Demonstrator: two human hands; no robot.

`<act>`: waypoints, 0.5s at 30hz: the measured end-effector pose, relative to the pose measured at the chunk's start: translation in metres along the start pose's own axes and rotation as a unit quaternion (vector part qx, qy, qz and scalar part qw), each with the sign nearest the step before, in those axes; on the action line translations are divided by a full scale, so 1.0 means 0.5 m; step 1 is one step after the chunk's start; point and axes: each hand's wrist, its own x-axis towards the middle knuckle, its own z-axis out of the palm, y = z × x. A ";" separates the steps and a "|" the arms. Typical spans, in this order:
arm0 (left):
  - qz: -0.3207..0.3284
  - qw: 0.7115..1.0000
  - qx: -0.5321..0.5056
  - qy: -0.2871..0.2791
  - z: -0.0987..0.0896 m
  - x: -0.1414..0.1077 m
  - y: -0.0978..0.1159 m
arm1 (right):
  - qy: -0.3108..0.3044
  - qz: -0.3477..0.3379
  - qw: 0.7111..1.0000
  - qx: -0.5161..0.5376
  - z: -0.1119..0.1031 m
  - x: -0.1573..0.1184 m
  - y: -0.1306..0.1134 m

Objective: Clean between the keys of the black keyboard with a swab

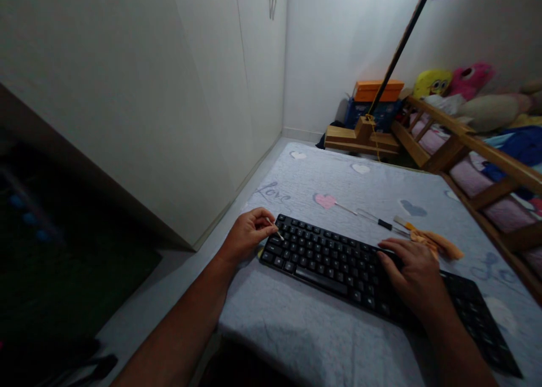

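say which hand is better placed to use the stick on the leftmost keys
Likely the left hand: it holds the stick at those keys; the right hand rests farther along the keyboard.

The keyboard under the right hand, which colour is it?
The keyboard is black, as the head view shows best.

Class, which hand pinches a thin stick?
The left hand, pinching a pale stick over the keyboard; the right hand rests on it, showing no stick.
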 end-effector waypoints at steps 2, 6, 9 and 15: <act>0.002 1.000 -0.002 0.008 0.002 -0.001 0.002 | 0.003 -0.002 1.000 -0.002 0.001 0.000 0.000; 0.021 1.000 0.013 0.014 0.002 -0.002 0.009 | -0.002 -0.001 1.000 -0.002 0.001 -0.001 0.002; 0.027 0.999 0.037 0.006 -0.001 -0.003 0.012 | -0.004 0.007 1.000 0.000 0.002 -0.002 0.004; 0.047 0.996 0.070 0.014 -0.010 -0.003 0.009 | -0.008 0.025 1.000 0.000 0.003 -0.001 0.002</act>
